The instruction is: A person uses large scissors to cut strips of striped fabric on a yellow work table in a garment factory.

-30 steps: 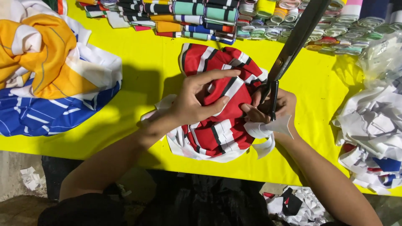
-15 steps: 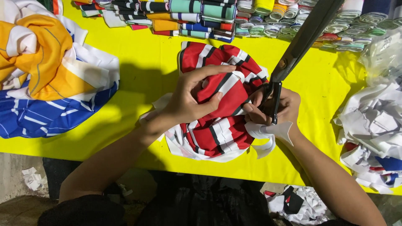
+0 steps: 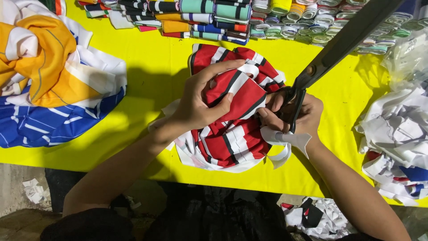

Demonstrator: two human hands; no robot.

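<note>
Two hands (image 3: 249, 111), scissors (image 3: 339, 44) pointing up-right

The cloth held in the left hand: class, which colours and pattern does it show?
Red cloth with white and black stripes, seen in the head view.

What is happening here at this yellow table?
A person is working on a red, white and black striped cloth on the yellow table. The left hand grips a bunched fold of it, and the right hand holds large dark scissors at the cloth's edge. White scraps lie to the right, an orange and blue pile to the left, and folded strips along the far edge.
</note>
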